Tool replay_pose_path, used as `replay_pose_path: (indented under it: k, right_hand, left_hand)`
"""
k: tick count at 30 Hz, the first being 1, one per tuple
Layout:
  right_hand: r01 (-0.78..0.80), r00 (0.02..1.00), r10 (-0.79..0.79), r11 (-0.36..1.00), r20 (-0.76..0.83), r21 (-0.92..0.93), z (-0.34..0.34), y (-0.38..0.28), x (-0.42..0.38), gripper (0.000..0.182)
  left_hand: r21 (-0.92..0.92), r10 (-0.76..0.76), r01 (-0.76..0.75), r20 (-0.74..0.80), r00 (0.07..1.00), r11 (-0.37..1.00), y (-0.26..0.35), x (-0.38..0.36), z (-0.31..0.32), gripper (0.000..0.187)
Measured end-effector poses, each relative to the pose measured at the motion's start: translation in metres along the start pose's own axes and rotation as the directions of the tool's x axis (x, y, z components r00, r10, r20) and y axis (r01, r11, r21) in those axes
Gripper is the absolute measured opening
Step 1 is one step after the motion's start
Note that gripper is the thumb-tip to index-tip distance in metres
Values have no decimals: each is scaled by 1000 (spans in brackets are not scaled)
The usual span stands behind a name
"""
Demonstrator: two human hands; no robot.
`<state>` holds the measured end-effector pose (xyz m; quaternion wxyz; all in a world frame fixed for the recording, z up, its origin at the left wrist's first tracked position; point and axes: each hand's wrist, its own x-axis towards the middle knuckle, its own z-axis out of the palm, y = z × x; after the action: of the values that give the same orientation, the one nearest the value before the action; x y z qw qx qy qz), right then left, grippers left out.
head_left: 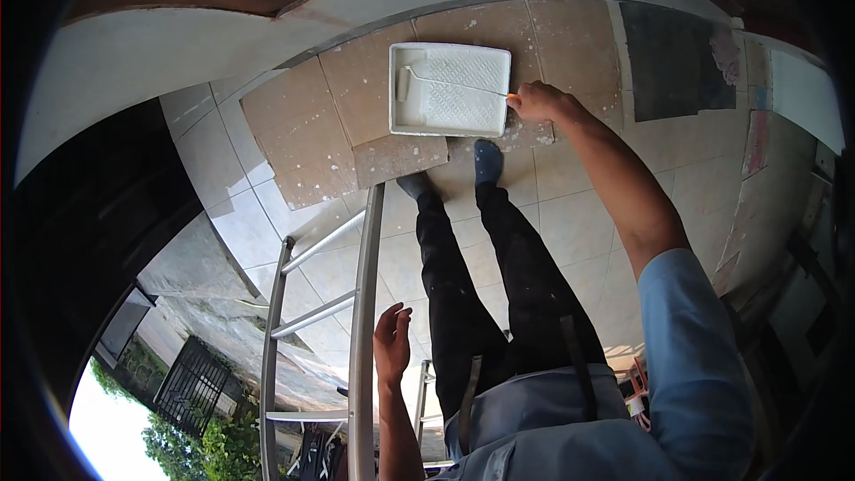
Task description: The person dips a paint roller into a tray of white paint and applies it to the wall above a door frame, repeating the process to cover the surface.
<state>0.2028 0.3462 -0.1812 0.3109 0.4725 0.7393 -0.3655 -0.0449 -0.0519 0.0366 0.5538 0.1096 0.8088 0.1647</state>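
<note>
My right hand (540, 101) is wrapped round the orange handle of a paint roller (404, 85), at the right side of a white paint tray (463, 112). The roller's thin wire frame stretches leftward across the tray's textured ramp. Its short, pale sleeve lies over the left end of the tray, where white paint shows. My left hand (393, 343) hangs low near the side rail of an aluminium ladder (363, 303). Its fingers are loosely bent, thumb apart, with nothing in them.
Paint-spotted cardboard sheets (298, 138) cover the tiles under the tray. A dark sheet (677, 61) lies at the right, and a pale wall (223, 49) curves behind. My feet in dark socks (488, 162) stand just below the tray. Plants (214, 445) show at lower left.
</note>
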Motion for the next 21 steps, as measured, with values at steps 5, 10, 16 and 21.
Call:
replay_pose_path:
  k: [5, 10, 16, 21]
  right_hand:
    - [-123, 991, 122, 992, 47, 12, -14, 30, -28, 55]
    - [-181, 972, 176, 983, 155, 20, -22, 49, -59, 51]
    - [-276, 953, 258, 955, 157, 106, -28, 70, -97, 46]
    - [-243, 969, 239, 967, 59, 77, 8, 72, -70, 45]
  left_hand:
    - [4, 19, -19, 21, 1000, 1000, 7, -2, 14, 34]
    - [-15, 25, -25, 27, 999, 1000, 16, -1, 26, 35]
    - [29, 23, -24, 49, 999, 999, 15, 0, 30, 35]
    - [58, 54, -59, 72, 996, 997, 27, 2, 37, 35]
